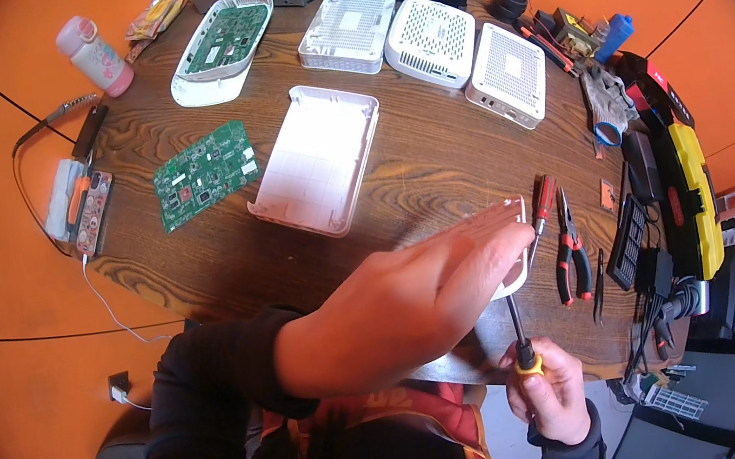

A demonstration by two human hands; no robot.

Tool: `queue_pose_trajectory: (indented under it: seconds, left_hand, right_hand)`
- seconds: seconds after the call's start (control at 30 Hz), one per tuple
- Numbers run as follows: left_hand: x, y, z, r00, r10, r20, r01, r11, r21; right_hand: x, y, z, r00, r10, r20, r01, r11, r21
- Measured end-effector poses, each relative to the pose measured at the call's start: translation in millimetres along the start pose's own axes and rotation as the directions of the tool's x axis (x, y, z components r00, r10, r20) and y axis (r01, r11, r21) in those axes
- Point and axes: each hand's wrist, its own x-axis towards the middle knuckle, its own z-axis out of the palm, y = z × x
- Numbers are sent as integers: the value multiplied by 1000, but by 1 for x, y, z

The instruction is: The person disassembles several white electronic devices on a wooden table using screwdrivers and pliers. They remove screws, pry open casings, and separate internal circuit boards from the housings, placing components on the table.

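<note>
My left hand is wrapped round a white plastic housing tilted up on its edge, and hides most of it. In my right hand, a screwdriver with a yellow and black handle points up at the housing's lower edge. Whether its tip sits in a screw or a seam, I cannot tell. Beyond the left hand lies an open white shell. To that shell's left rests a bare green circuit board. A red-handled screwdriver and pliers with red and black grips lie just right of the housing.
Across the back stand a white case with a board inside and several white vented boxes. Along the right lie tweezers, a glove and a yellow toolbox. A charging phone and pink bottle are left.
</note>
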Motion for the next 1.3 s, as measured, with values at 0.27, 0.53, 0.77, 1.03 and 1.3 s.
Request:
queue_pose_trajectory:
  seconds: [0.27, 0.53, 0.77, 1.03, 1.3]
  left_hand:
    - [-4, -1, 1, 1000, -7, 13, 5, 994, 110]
    - [-4, 4, 1, 999, -36, -40, 37, 999, 27]
    - [-4, -8, 7, 907, -419, -49, 358, 826, -436]
    - [8, -88, 35, 738, -672, -63, 26, 122, -992]
    - [-3, -120, 51, 690, -642, -334, -105, 368, -924]
  right_hand:
    - [8, 3, 0, 784, -619, 55, 262, 248, -933]
    - [9, 7, -1, 653, -750, 108, 199, 33, -979]
    - [1, 7, -3, 700, -689, -188, 360, 567, -741]
    - [-3, 39, -3, 576, -690, -438, 403, 706, -582]
    - [4, 52, 18, 706, -676, -209, 147, 429, -891]
